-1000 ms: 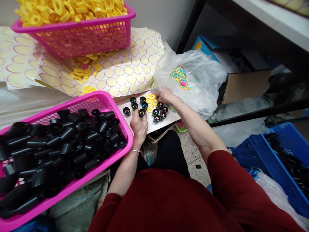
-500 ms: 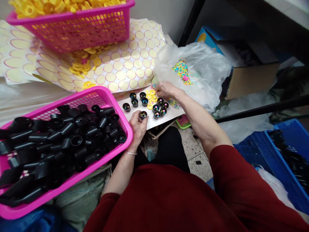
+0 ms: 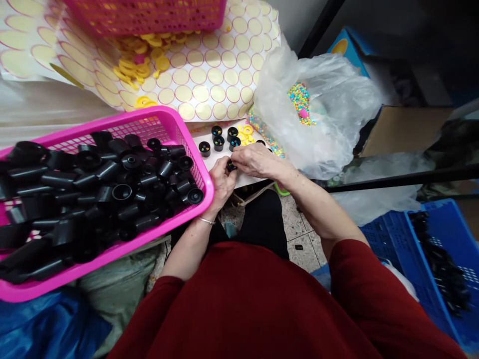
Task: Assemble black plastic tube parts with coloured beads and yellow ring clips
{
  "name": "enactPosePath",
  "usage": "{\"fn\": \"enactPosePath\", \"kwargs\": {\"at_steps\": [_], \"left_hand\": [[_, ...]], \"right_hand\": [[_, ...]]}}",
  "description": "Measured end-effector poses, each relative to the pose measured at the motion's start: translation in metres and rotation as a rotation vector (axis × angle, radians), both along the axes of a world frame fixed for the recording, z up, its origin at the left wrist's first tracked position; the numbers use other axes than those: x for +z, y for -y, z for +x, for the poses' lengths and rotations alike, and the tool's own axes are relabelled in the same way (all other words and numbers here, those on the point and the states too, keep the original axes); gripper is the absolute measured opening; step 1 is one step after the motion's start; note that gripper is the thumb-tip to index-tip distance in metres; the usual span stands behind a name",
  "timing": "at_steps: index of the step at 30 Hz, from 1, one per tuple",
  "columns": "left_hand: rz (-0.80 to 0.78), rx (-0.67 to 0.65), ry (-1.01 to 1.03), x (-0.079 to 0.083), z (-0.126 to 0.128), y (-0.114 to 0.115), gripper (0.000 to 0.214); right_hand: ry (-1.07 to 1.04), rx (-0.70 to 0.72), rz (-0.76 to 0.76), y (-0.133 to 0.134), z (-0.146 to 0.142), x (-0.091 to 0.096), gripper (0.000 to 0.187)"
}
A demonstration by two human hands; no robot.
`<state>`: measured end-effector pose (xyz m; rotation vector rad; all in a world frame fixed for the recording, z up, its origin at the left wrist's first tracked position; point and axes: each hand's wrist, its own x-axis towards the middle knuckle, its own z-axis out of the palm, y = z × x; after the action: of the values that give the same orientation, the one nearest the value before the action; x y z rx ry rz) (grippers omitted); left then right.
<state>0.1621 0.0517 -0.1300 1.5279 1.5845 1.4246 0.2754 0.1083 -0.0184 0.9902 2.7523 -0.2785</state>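
Observation:
My left hand (image 3: 221, 183) grips a small black cap (image 3: 231, 165) filled with coloured beads, just off the front edge of a white card (image 3: 209, 157). My right hand (image 3: 252, 159) is closed in a pinch right over that cap and touches it; what its fingers hold is hidden. Several more bead-filled black caps (image 3: 218, 141) stand on the card behind the hands, beside loose yellow rings (image 3: 247, 131). Some of the caps are covered by my right hand.
A pink basket (image 3: 179, 132) full of black tubes sits at left, against my left hand. A clear plastic bag (image 3: 329, 119) with pastel beads (image 3: 299, 97) lies right of the card. Sheets of round yellow stickers (image 3: 220, 75), another pink basket (image 3: 149, 15), a blue crate (image 3: 430, 259).
My left hand lifted one cap off the card and drew it toward me. My right hand came back from the yellow rings to meet it. The view tilted down.

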Motion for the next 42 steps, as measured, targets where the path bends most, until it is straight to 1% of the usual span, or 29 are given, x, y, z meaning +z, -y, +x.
{"fn": "enactPosePath", "kwargs": {"at_steps": [6,11,16,18,20,22,23,25,26,27,29,31,33,36,37,39,41,42], "left_hand": [[0.038,-0.018,-0.027,0.001,-0.001,0.001,0.018],[0.068,-0.029,-0.036,0.0,-0.002,0.002,0.017],[0.085,-0.029,-0.012,-0.003,-0.002,0.001,0.02],[0.074,-0.027,0.001,-0.003,-0.002,0.0,0.019],[0.052,-0.035,0.013,-0.003,-0.003,0.001,0.018],[0.027,-0.044,0.016,-0.002,-0.003,0.001,0.017],[0.016,-0.038,0.018,-0.001,-0.004,0.002,0.017],[-0.008,-0.023,0.021,0.001,-0.004,0.003,0.017],[-0.018,-0.008,0.026,0.001,-0.004,0.003,0.018],[-0.027,0.01,0.03,0.002,-0.004,0.003,0.018],[-0.034,0.05,0.036,0.001,-0.003,0.002,0.019],[-0.033,0.088,0.05,-0.001,-0.002,0.0,0.021],[-0.041,0.114,0.077,-0.004,-0.002,-0.001,0.023],[-0.06,0.142,0.112,-0.005,-0.001,-0.002,0.024],[-0.065,0.147,0.115,-0.005,-0.001,-0.003,0.024],[-0.08,0.154,0.123,-0.003,-0.001,-0.003,0.024],[-0.099,0.163,0.139,-0.001,-0.001,-0.003,0.024],[-0.104,0.171,0.147,0.0,-0.001,-0.004,0.024]], "right_hand": [[0.03,-0.012,-0.002,0.0,-0.003,0.003,0.025],[0.014,0.01,0.001,0.0,-0.003,0.0,0.026],[0.032,-0.019,-0.008,0.0,-0.008,-0.002,0.025],[0.014,-0.045,-0.03,-0.001,-0.006,-0.002,0.024],[-0.055,-0.061,-0.07,-0.006,-0.001,-0.002,0.021],[-0.172,-0.101,-0.103,-0.017,0.009,-0.005,0.022],[-0.233,-0.144,-0.107,-0.024,0.015,-0.006,0.023],[-0.316,-0.277,-0.075,-0.041,0.028,-0.01,0.027],[-0.321,-0.35,-0.049,-0.05,0.033,-0.012,0.028],[-0.301,-0.411,-0.024,-0.058,0.037,-0.013,0.028],[-0.196,-0.488,0.005,-0.07,0.04,-0.015,0.028],[-0.062,-0.518,0.0,-0.079,0.037,-0.017,0.028],[0.03,-0.528,-0.012,-0.085,0.032,-0.018,0.028],[0.027,-0.51,-0.032,-0.092,0.025,-0.021,0.029],[0.001,-0.49,-0.062,-0.094,0.024,-0.022,0.028],[-0.033,-0.438,-0.169,-0.096,0.023,-0.022,0.027],[-0.006,-0.406,-0.255,-0.096,0.021,-0.02,0.027],[0.027,-0.403,-0.26,-0.094,0.019,-0.019,0.027]]}}
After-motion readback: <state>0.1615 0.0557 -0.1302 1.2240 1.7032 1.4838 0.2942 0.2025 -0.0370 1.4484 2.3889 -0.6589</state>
